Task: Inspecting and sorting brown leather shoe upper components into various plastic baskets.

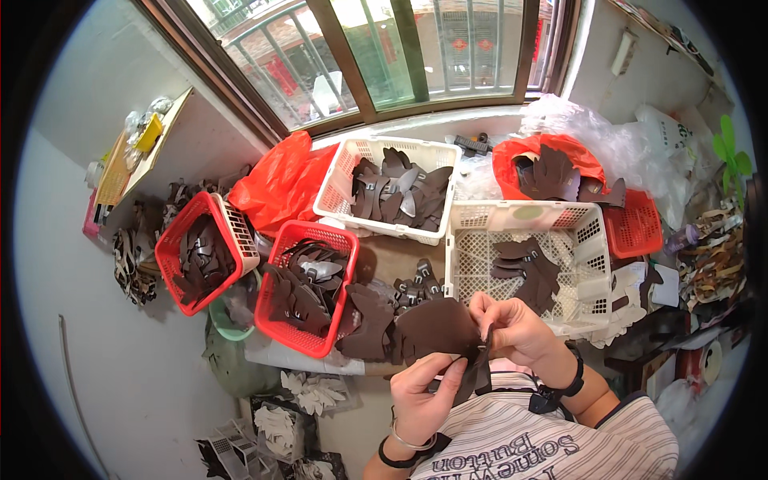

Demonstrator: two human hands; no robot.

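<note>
My left hand (426, 394) pinches the lower edge of a dark brown cut leather-like piece (479, 370) between thumb and fingers. On the piece's upper right part, the fingertips of my right hand (520, 332) are closed too. Both hands work close together in front of my striped shirt. What small part lies between the fingertips is hidden. Just beyond the hands is a broad dark brown panel (436, 326), and I cannot tell whether it joins the held piece. More brown pieces (370, 324) lie to its left, with dark straps and buckles (418, 286) behind.
Red baskets (346, 314) (164, 272) of brown pieces stand on the left. A white crate (340, 218) is full of them at the back; another white crate (596, 210) holds a few at right. Red plastic bags (280, 180) (512, 152) sit near the window. Pale scraps (316, 390) lie lower left.
</note>
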